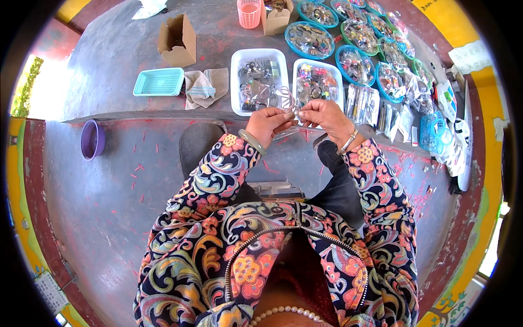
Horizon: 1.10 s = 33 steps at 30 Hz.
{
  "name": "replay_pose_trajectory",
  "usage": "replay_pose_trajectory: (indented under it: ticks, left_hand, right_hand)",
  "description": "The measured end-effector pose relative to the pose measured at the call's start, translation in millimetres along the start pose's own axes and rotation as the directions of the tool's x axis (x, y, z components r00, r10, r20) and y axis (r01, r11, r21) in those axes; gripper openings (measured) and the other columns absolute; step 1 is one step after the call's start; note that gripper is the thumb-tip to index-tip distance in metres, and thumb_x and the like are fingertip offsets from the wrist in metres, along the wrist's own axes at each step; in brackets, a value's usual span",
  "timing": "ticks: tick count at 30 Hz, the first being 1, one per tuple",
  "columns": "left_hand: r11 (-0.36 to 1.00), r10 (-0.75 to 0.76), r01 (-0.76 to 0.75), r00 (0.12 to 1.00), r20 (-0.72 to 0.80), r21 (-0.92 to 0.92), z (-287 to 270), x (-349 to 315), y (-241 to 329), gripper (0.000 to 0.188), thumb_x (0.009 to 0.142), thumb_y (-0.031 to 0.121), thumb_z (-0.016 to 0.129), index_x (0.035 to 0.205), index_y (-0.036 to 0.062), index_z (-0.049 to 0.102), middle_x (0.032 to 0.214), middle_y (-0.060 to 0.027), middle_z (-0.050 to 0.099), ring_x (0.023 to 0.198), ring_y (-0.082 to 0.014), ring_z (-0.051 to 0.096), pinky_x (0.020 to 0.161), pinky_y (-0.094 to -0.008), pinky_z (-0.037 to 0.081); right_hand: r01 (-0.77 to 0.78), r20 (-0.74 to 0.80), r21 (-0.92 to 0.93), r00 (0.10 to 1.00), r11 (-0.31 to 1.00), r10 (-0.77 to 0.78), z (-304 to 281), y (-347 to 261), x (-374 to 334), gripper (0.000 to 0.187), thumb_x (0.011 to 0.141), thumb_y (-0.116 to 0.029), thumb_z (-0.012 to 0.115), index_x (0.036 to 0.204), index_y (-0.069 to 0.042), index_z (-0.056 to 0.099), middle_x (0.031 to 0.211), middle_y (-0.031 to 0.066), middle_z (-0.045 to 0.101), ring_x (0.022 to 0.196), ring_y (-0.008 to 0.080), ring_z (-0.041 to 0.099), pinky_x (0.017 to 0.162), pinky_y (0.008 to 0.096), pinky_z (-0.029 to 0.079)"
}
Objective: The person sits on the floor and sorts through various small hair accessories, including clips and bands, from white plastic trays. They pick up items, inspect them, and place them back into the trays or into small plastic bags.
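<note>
While holding a pale looped cord [287,99] in a narrow pinch of left hand [267,124] and right hand [327,121], near white trays [235,82], seems midway through this piece; not yet set down; with small goods [260,94] already in trays and, beyond, round basins [309,57]; cannot tell the amount left.

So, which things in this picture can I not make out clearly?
In the head view:
Part of the pale loop: hidden by the left hand and right hand.
Goods in the left white tray: too small to identify one by one.
Inside of the box: lost in shadow.
White bundle: cut off by the upper edge.
</note>
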<state>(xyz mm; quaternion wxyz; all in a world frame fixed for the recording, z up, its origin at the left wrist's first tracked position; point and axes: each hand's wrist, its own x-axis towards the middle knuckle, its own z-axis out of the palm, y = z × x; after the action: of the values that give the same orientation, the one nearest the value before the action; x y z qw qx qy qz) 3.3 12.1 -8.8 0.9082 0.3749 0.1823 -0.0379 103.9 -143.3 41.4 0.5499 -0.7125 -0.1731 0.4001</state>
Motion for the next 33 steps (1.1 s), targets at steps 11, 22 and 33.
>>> replay_pose_trajectory:
  ticks: [11,22,33]
  left_hand:
    - [1.0,-0.017,0.018,0.999,0.031,-0.026,4.2,-1.2,4.7,0.011,0.081,0.005,0.055,0.087,-0.0044,0.054,0.085,-0.0096,0.058,0.081,-0.0189,0.061,0.069,-0.0213,0.051]
    - [0.994,0.001,-0.008,0.998,0.061,0.113,-0.2,-1.2,-1.9,0.012,0.081,0.005,0.055,0.087,-0.005,0.056,0.084,-0.0117,0.06,0.081,-0.0205,0.061,0.071,-0.0251,0.051]
    - [0.999,-0.032,0.032,0.999,0.026,0.024,1.2,-1.7,3.1,0.014,0.08,0.007,0.057,0.088,-0.0055,0.055,0.085,-0.0119,0.059,0.08,-0.0192,0.061,0.069,-0.0243,0.052]
  right_hand:
    - [0.151,-0.07,-0.068,0.985,0.986,-0.156,3.1,9.9,4.5,0.013,0.074,-0.01,0.061,0.077,0.002,0.06,0.063,0.0022,0.057,0.058,0.0068,0.052,0.054,0.02,0.041]
    - [0.098,-0.071,-0.034,0.992,0.995,-0.1,4.2,10.7,5.1,0.015,0.073,-0.012,0.064,0.073,0.002,0.062,0.063,0.0002,0.058,0.058,0.0051,0.049,0.053,0.0195,0.039]
    - [0.14,-0.101,-0.135,0.983,0.981,-0.154,4.3,15.0,6.8,0.016,0.071,-0.012,0.066,0.076,0.003,0.063,0.066,0.0008,0.059,0.06,0.0044,0.05,0.054,0.0195,0.039]
